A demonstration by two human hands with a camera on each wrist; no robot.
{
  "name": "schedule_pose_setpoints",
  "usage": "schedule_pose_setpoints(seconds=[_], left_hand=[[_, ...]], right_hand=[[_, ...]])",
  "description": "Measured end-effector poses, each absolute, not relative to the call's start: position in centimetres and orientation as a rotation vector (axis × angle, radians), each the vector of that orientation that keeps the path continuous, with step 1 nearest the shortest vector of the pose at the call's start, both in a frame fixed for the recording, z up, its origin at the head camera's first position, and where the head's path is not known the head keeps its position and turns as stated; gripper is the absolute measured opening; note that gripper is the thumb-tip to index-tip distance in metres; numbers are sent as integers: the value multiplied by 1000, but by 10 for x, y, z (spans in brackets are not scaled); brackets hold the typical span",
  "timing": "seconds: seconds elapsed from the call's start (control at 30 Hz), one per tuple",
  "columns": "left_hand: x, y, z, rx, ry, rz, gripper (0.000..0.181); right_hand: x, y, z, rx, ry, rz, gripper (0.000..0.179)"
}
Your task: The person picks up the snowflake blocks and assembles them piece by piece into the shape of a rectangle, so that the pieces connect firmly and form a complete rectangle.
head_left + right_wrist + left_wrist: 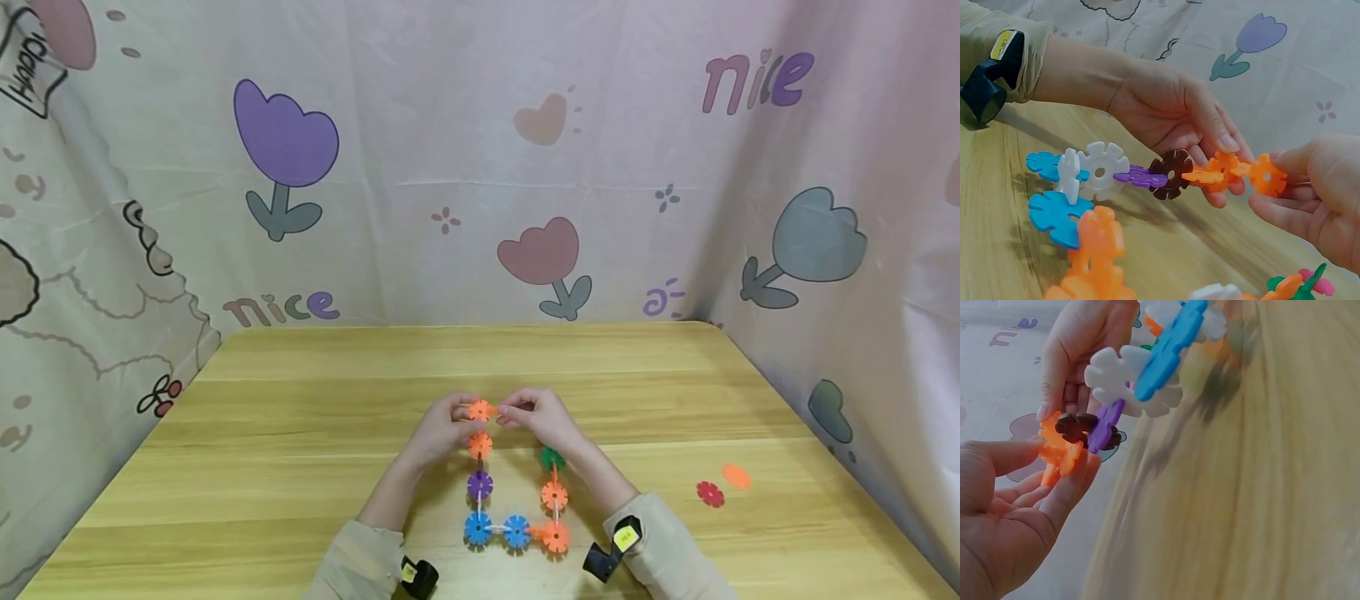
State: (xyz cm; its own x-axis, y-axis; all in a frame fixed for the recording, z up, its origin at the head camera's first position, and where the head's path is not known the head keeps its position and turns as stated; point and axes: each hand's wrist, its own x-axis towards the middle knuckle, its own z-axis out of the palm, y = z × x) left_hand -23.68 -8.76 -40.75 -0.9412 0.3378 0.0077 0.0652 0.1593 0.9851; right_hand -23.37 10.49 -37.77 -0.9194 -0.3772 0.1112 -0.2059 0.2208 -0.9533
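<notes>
A chain of interlocking plastic snowflake discs forms an open-sided shape on the wooden table, with blue discs (477, 529) along its near side. Its left side runs through a white disc (1100, 170), a purple disc (1140, 176) and a brown disc (1170, 174) up to orange ones. My left hand (442, 427) pinches an orange disc (1223, 170) near the chain's far end. With thumb and fingers my right hand (543, 417) pinches the endmost orange disc (1268, 175), which touches the one beside it. Partly behind my right wrist is a green disc (552, 458).
On the table to the right lie a loose red disc (710, 494) and a loose orange disc (737, 477). A printed curtain (420, 108) hangs behind and at both sides of the wooden table (300, 400).
</notes>
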Motion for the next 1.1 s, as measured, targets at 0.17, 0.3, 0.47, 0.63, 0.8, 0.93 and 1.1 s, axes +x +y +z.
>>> schedule_pose_setpoints(seconds=[0.17, 0.3, 0.47, 0.63, 0.8, 0.93, 1.1], left_hand=[[-238, -88, -408, 402, 2211, 1853, 40], [-238, -89, -408, 415, 2199, 1853, 40], [-237, -89, -406, 462, 2184, 1853, 40], [-237, -90, -404, 469, 2168, 1852, 42], [-238, -90, -405, 470, 2122, 1861, 49], [-238, -89, -407, 491, 2103, 1846, 59], [-234, -87, -404, 549, 2129, 1808, 62]], right_hand=[[-234, 104, -378, -493, 2316, -1831, 15], [-234, 104, -379, -464, 2280, -1863, 15], [-233, 104, -378, -457, 2307, -1847, 15], [-234, 104, -377, -454, 2314, -1836, 16], [-236, 106, -379, -481, 2252, -1860, 17], [-237, 107, -381, -535, 2226, -1860, 18], [-237, 109, -382, -590, 2214, -1844, 18]])
